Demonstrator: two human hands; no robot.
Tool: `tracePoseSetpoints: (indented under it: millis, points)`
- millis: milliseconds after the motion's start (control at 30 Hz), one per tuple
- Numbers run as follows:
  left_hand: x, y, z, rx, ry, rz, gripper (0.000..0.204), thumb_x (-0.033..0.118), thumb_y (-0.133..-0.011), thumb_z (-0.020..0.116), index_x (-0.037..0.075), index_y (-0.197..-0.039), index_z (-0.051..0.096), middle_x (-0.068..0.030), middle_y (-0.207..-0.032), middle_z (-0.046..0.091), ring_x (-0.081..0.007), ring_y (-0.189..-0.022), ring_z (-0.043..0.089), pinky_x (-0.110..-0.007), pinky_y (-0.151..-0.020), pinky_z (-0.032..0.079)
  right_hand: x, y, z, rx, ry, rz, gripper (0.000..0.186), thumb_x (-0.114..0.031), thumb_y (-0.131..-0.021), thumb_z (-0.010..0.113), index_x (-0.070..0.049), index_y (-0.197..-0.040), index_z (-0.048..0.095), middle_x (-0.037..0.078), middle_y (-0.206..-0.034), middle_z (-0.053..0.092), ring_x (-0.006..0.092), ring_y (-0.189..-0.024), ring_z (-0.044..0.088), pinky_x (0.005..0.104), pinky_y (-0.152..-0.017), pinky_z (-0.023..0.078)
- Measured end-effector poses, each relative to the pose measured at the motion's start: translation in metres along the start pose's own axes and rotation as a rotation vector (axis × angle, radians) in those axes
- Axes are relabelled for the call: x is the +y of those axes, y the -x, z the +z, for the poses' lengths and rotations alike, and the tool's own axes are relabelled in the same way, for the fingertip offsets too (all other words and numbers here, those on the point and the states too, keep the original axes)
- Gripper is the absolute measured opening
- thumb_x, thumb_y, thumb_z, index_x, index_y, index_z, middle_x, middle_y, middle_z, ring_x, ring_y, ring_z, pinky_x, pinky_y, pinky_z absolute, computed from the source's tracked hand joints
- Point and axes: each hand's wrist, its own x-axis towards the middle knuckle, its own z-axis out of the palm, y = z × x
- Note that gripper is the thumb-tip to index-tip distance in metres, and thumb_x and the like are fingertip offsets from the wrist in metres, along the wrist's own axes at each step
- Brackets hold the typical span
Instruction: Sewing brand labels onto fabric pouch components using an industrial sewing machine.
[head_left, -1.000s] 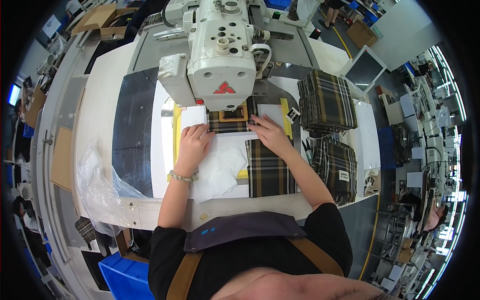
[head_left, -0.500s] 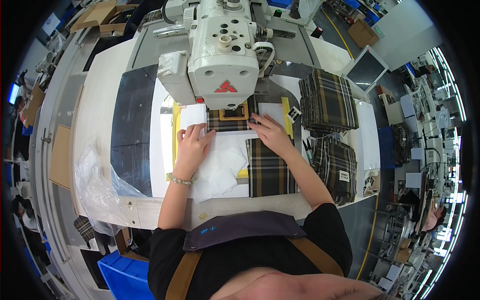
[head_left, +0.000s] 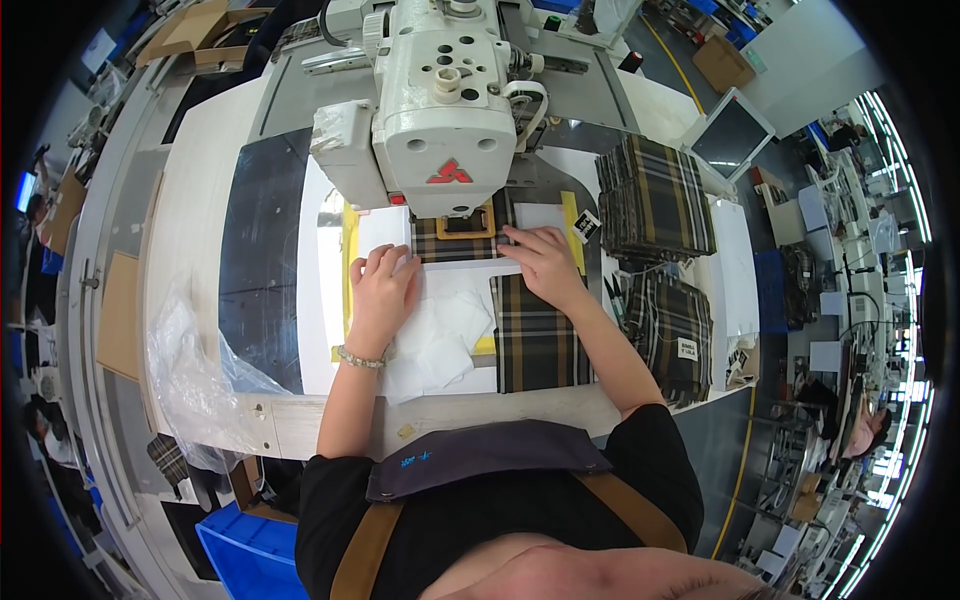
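Observation:
A plaid fabric piece (head_left: 450, 248) in dark, tan and white lies beneath the head of a large white sewing machine (head_left: 445, 120). Pressing on it is a yellowish rectangular clamp frame (head_left: 466, 222). My left hand (head_left: 384, 292) rests flat, fingers open, on white sheeting at the fabric's left edge. At the right edge, my right hand (head_left: 543, 264) lies open, its fingertips touching the cloth. Closer to me, a second plaid panel (head_left: 540, 335) lies below my right hand. Beside it are loose white squares of thin material (head_left: 435, 345), partly overlapping.
To the right stand a tall stack of plaid panels (head_left: 655, 198) and a lower plaid pile (head_left: 668, 335) with labels. Yellow strips (head_left: 573, 235) border the work area. Crumpled clear plastic (head_left: 195, 380) lies at left, a screen (head_left: 732, 137) at far right, and a blue bin (head_left: 255, 550) below the table.
My left fingers have drawn slightly left, off the cloth's near corner. The right hand and the fabric stay nearly in place.

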Motion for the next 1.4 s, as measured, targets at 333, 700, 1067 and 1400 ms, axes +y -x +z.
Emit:
tracePoseSetpoints:
  millis: [333, 700, 1067, 1400]
  points:
    - [-0.001, -0.001, 0.003, 0.017, 0.002, -0.010, 0.021, 0.009, -0.077, 0.069, 0.014, -0.098, 0.072, -0.0004, -0.109, 0.065, -0.0203, -0.109, 0.058, -0.040, -0.092, 0.035, 0.000, -0.001, -0.002, 0.027, 0.001, -0.007, 0.023, 0.002, -0.071, 0.062, -0.010, -0.088, 0.072, 0.003, -0.096, 0.070, 0.0223, -0.091, 0.062, 0.0377, -0.082, 0.043]
    - [0.000, -0.003, 0.000, -0.130, 0.155, 0.106, 0.038, 0.023, -0.085, 0.069, 0.007, -0.119, 0.064, -0.0100, -0.133, 0.059, -0.0246, -0.131, 0.049, -0.047, -0.112, 0.030, 0.002, 0.000, -0.004, 0.030, -0.067, 0.014, 0.018, 0.002, -0.070, 0.062, -0.009, -0.082, 0.070, 0.001, -0.089, 0.072, 0.0201, -0.085, 0.062, 0.0352, -0.080, 0.042]
    - [0.006, -0.005, -0.002, -0.220, 0.171, 0.144, 0.044, 0.027, -0.087, 0.067, 0.005, -0.124, 0.061, -0.0130, -0.132, 0.060, -0.0247, -0.128, 0.053, -0.045, -0.112, 0.033, 0.003, 0.001, -0.008, 0.025, -0.231, 0.064, 0.025, 0.001, -0.068, 0.062, -0.011, -0.086, 0.074, 0.003, -0.075, 0.066, 0.0191, -0.078, 0.061, 0.0340, -0.076, 0.042]
    - [0.006, -0.005, 0.002, -0.203, 0.169, 0.137, 0.039, 0.022, -0.086, 0.067, 0.004, -0.120, 0.064, -0.0120, -0.130, 0.061, -0.0247, -0.126, 0.054, -0.047, -0.112, 0.034, 0.009, -0.003, 0.002, 0.112, 0.025, 0.172, 0.017, -0.005, -0.077, 0.067, -0.014, -0.089, 0.074, -0.001, -0.103, 0.073, 0.0181, -0.095, 0.062, 0.0338, -0.083, 0.039]
